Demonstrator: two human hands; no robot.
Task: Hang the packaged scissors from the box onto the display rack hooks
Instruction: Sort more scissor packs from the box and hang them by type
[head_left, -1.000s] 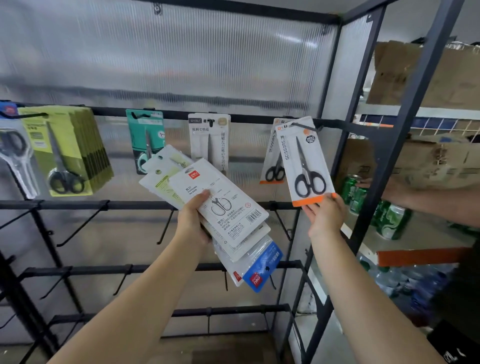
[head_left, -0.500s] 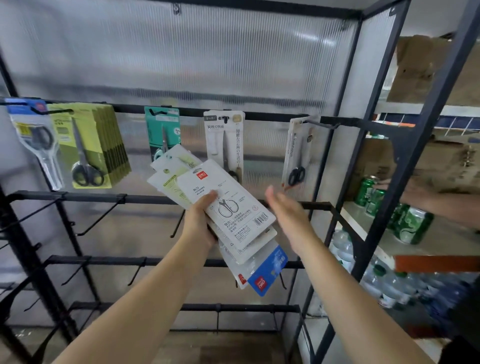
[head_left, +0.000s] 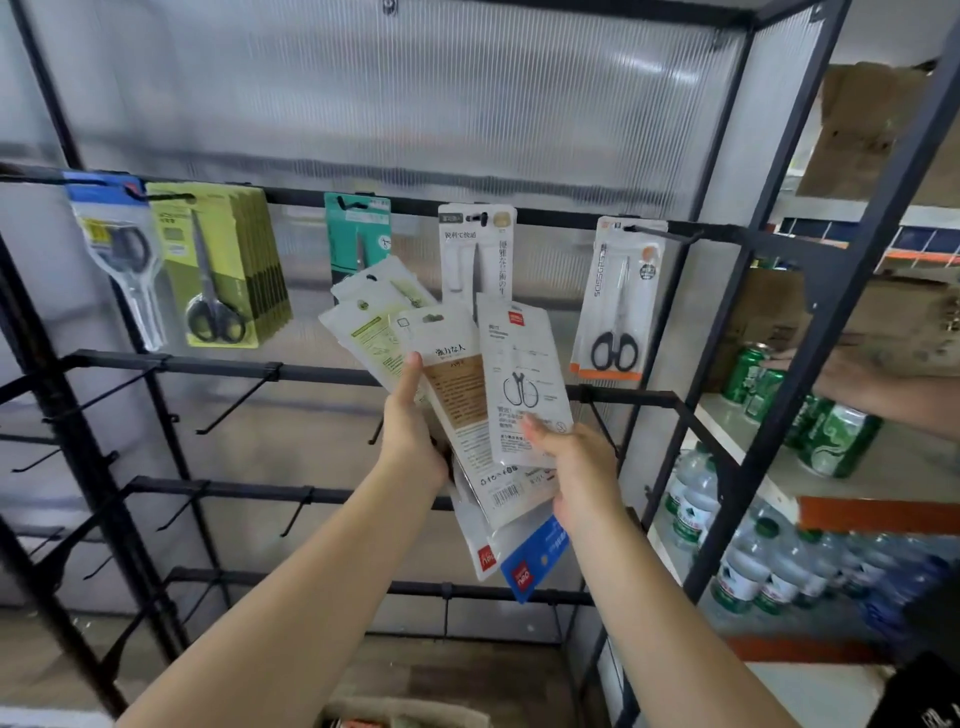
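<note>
My left hand (head_left: 413, 434) grips a fanned stack of scissor packs (head_left: 457, 410) in front of the black display rack (head_left: 311, 371). My right hand (head_left: 576, 467) pinches the lower edge of a white pack with a scissor drawing (head_left: 522, 374), lifted off the front of the stack. On the top rail hang a white-and-orange scissor pack (head_left: 618, 301) at the right, a white pack (head_left: 475, 249), a teal pack (head_left: 357, 234), a thick row of yellow-green packs (head_left: 218, 265) and a blue-topped pack (head_left: 117, 254).
Several bare hooks (head_left: 239, 397) stick out from the lower rails. A cardboard box edge (head_left: 405, 714) shows at the bottom. To the right stands a shelf with green cans (head_left: 748, 371) and water bottles (head_left: 748, 566), where another person's arm (head_left: 883, 389) reaches in.
My right hand let go of the white-and-orange pack, which now hangs on the right top hook, came back to the stack and took the front white pack.
</note>
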